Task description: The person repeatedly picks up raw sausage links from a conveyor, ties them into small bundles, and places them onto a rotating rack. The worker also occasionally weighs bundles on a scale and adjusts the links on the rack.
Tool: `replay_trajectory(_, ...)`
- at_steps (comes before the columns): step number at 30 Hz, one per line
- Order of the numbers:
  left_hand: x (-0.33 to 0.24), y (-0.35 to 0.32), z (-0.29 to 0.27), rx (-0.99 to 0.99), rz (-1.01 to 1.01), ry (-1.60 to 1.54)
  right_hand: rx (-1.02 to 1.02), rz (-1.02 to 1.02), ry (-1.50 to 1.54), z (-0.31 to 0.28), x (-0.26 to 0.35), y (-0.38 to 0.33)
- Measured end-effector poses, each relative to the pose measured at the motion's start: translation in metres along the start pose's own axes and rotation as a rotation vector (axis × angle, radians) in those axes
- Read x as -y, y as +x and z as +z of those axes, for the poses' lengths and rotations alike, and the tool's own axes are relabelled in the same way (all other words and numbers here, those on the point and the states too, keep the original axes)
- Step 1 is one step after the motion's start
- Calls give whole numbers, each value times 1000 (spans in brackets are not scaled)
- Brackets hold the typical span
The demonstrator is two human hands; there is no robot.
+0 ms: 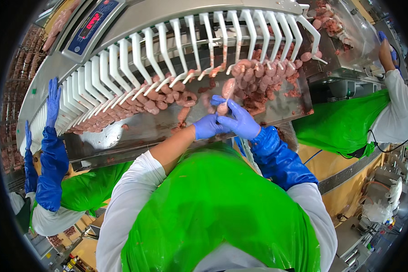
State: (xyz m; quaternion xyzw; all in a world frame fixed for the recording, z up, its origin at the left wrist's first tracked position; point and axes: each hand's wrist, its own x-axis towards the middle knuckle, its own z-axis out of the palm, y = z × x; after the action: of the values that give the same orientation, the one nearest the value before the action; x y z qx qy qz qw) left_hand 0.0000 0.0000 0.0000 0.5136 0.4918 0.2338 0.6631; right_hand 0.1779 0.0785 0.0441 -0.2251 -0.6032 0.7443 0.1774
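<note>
My left hand (207, 127) and my right hand (240, 120), both in blue gloves, meet over a steel trough (136, 131). Together they pinch a pink raw sausage link (222, 108) that hangs from a string of links (230, 87) running up to the white hooks (204, 41). More sausage links (163, 96) drape from the hooks and lie in the trough on the left. A pile of links (263, 72) lies on the right. I wear a green plastic apron (217, 204) and a blue sleeve guard on my right forearm.
A control panel with a red display (91, 25) sits at the upper left. A co-worker in blue gloves and green apron (52, 154) reaches to the hooks on the left. Another co-worker (390, 99) in green works at the right machine. Racks of sausages (20, 68) stand far left.
</note>
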Motion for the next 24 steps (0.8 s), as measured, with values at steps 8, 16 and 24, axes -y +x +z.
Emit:
replay_trajectory(8, -6, 10, 9, -308, 238, -908, 419, 103, -258, -31, -56, 0)
replay_trajectory(16, 23, -27, -16, -392, 156, -935, 451, 184, -882, -107, -68, -12)
replay_trajectory(24, 35, 11, -40, -591, 169, -993, 292, 533, -1075, -236, -32, -48)
